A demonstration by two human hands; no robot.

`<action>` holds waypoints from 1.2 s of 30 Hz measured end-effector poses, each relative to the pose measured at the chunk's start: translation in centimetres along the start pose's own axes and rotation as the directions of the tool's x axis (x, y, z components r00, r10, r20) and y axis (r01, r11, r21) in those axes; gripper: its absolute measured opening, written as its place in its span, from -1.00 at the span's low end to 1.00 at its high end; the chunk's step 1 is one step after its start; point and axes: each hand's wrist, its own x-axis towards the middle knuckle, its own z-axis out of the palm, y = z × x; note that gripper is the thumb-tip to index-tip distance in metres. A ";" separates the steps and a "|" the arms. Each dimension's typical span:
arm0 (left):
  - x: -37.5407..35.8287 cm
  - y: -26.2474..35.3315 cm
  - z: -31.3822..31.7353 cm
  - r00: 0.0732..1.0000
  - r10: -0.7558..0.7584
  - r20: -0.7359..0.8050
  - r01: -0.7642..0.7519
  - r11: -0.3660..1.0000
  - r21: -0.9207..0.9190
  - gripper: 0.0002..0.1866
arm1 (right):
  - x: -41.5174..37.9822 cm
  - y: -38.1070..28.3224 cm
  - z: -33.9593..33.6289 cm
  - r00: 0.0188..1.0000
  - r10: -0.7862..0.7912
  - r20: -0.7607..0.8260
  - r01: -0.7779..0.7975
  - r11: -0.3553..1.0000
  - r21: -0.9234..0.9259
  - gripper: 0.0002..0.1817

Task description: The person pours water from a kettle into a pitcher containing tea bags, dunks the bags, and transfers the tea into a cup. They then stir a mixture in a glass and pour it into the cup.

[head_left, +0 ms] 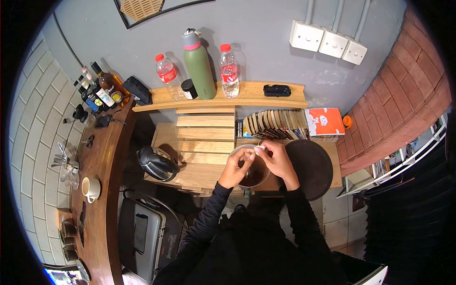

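Observation:
Both of my hands are over a round tub (248,187) with a pale rim and dark brown contents, on the wooden bench. My left hand (237,167) has its thumb and fingers pinched together at the tub's left side; what sits in the pinch, if anything, is hidden. Between the thumb and fingers of my right hand (279,164) is a small white piece (259,148), perhaps paper or a packet, too small to name surely. The fingertips of the two hands nearly meet there.
To the right lies a round dark tray (311,168). A black kettle (156,164) stands left on the slatted bench (202,158). Behind are a row of books (278,124) and a shelf with a green flask (200,69) and water bottles (229,76). A wooden counter (102,209) runs along the left.

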 end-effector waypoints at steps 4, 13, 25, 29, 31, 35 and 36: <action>-0.1 0.9 0.0 0.999 0.050 0.005 -0.050 0.995 -0.082 -0.80 | 0.2 -0.1 0.3 0.999 0.038 -0.005 -0.038 0.998 -0.052 -0.61; 0.3 -0.4 0.1 0.987 0.132 -0.087 -0.121 0.986 0.119 -0.83 | 0.2 -0.1 0.1 0.986 0.157 0.057 -0.155 0.987 -0.031 -0.56; 0.0 -0.8 0.0 0.988 0.149 -0.045 -0.147 0.989 0.032 -0.88 | -1.5 -0.5 -1.0 0.966 0.114 0.231 -0.188 0.925 0.331 -0.49; 0.4 -0.7 -0.4 0.989 0.141 0.048 -0.142 0.989 0.030 -0.89 | -1.6 0.3 -0.6 0.977 0.064 0.204 -0.117 0.958 0.261 -0.54; 0.5 -0.8 -0.5 0.990 0.124 0.069 -0.128 0.990 0.057 -0.88 | -1.5 0.6 -0.3 0.982 0.057 0.180 -0.104 0.959 0.262 -0.60; 0.5 -1.1 -1.2 0.992 0.008 0.127 -0.014 0.999 0.041 -0.88 | -1.5 1.2 -0.6 0.975 0.067 0.214 -0.094 0.988 0.124 -0.74; 0.5 -0.7 -1.4 0.992 0.008 0.126 -0.013 0.999 0.042 -0.88 | -1.5 1.0 -0.6 0.975 0.066 0.214 -0.094 0.988 0.124 -0.74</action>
